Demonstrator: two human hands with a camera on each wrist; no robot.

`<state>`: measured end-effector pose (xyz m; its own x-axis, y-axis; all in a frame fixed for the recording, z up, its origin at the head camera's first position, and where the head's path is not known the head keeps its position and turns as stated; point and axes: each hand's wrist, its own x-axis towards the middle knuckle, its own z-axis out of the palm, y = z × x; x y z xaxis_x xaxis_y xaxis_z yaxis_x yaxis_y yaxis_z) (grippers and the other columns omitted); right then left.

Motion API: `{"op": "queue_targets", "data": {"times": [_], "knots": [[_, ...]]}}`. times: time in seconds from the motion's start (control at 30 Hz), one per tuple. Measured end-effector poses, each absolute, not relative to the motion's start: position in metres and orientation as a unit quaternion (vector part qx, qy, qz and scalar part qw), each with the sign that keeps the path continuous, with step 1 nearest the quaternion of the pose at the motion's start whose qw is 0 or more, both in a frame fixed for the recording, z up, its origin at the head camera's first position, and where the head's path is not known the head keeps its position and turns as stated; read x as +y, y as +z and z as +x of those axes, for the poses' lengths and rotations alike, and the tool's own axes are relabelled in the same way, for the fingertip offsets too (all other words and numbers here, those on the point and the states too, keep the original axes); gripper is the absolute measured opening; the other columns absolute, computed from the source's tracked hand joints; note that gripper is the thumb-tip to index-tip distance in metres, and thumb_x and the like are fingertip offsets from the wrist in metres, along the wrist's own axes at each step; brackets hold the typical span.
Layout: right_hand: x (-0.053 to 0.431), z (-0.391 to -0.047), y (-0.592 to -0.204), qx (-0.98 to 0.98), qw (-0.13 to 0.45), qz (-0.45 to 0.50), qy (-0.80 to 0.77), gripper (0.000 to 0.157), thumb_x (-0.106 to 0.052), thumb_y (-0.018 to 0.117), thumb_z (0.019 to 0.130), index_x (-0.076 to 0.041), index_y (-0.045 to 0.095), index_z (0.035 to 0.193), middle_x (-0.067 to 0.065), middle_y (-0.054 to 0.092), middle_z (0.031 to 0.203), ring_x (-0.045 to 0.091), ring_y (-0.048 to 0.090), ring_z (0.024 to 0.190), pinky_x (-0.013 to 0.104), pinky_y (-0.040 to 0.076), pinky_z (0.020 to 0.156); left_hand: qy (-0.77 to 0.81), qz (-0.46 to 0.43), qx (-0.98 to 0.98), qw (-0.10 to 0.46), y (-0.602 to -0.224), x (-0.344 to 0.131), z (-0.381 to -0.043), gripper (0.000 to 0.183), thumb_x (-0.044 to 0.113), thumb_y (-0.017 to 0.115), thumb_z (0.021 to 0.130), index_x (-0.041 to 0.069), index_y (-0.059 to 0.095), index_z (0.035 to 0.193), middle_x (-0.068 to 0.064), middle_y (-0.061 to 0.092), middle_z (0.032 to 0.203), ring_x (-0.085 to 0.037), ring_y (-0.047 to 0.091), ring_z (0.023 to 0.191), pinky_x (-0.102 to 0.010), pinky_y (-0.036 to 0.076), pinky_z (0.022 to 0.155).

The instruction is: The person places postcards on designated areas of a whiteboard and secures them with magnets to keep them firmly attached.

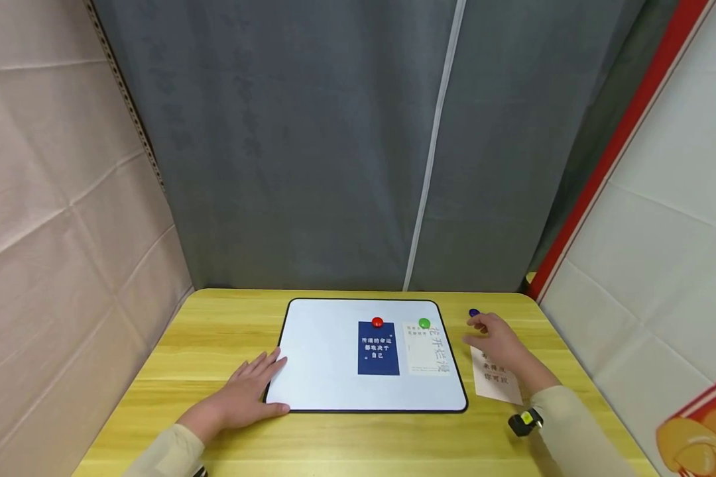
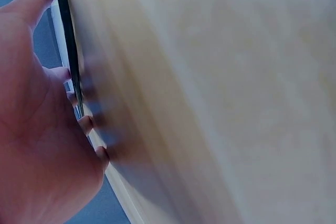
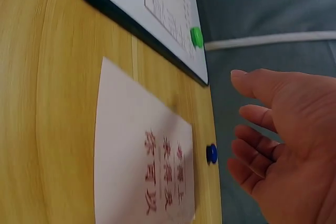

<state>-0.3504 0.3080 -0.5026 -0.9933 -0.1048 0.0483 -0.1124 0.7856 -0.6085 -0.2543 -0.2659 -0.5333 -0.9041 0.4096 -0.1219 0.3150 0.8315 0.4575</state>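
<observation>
White board (image 1: 322,391) = ref. L hand (image 1: 246,392) rests, fingers spread, on its L edge; R hand (image 1: 498,339) holds nothing, fingers loosely bent, near loose card (image 1: 496,387) R of board — prob. best lifted by one edge, board braced. Count: 1 board, 3 cards (image 1: 378,366), 3 magnets (image 1: 377,322) — 2 ea. on board.

At the near left corner of the whiteboard (image 1: 322,358), the left hand (image 1: 244,394) is laid palm down, its fingers (image 1: 274,370) straight and slightly spread across the side edge, its thumb (image 1: 273,409) set apart at the near edge. Beyond the whiteboard's right side, the right hand (image 1: 496,341) is held with fingers loosely bent and parted from the thumb (which is the straighter). Both forearms (image 1: 579,430), covered by pale sleeves, are angled inward from the whiteboard's near side.
</observation>
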Motion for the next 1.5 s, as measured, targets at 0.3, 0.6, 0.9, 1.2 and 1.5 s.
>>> {"op": "queue_targets", "data": {"times": [0.3,0.6,0.9,1.2,1.5], "knots": [[0.340,-0.342,-0.503,-0.953,-0.004,0.052,0.299,0.060,-0.028,0.084,0.101,0.006,0.061,0.145,0.030,0.058,0.142,0.049,0.056,0.129,0.068,0.050,0.110,0.221,0.193,0.950,0.104,-0.531,-0.265,-0.254,0.109,0.074,0.072,0.096,0.008,0.035,0.174,-0.014,0.019,0.184,-0.049,0.016,0.167,-0.075,0.009,0.130],[0.361,-0.338,-0.509,-0.963,-0.015,0.085,0.256,0.075,-0.033,0.093,0.092,0.009,0.060,0.145,0.027,0.061,0.134,0.047,0.059,0.123,0.068,0.051,0.108,0.222,0.190,0.950,0.107,-0.529,-0.262,-0.253,0.108,0.073,0.073,0.096,0.008,0.035,0.173,-0.015,0.019,0.184,-0.049,0.016,0.167,-0.075,0.009,0.130],[0.369,-0.336,-0.513,-0.962,-0.034,0.070,0.263,0.082,-0.040,0.094,0.091,0.007,0.059,0.148,0.024,0.060,0.135,0.041,0.056,0.119,0.067,0.051,0.107,0.222,0.187,0.951,0.106,-0.529,-0.263,-0.253,0.108,0.072,0.074,0.096,0.008,0.035,0.173,-0.015,0.019,0.184,-0.048,0.016,0.167,-0.074,0.009,0.131],[0.371,-0.336,-0.515,-0.958,-0.040,0.064,0.278,0.081,-0.038,0.092,0.092,0.008,0.058,0.148,0.030,0.058,0.141,0.045,0.056,0.124,0.070,0.047,0.113,0.221,0.186,0.951,0.112,-0.529,-0.263,-0.253,0.108,0.073,0.073,0.096,0.009,0.035,0.174,-0.014,0.018,0.184,-0.048,0.016,0.167,-0.074,0.009,0.131],[0.376,-0.336,-0.518,-0.958,-0.036,0.068,0.277,0.082,-0.038,0.093,0.092,0.010,0.057,0.147,0.033,0.057,0.143,0.047,0.055,0.126,0.072,0.044,0.115,0.217,0.189,0.951,0.109,-0.532,-0.266,-0.254,0.109,0.074,0.072,0.096,0.009,0.035,0.174,-0.014,0.019,0.184,-0.049,0.016,0.167,-0.074,0.010,0.131]]}}
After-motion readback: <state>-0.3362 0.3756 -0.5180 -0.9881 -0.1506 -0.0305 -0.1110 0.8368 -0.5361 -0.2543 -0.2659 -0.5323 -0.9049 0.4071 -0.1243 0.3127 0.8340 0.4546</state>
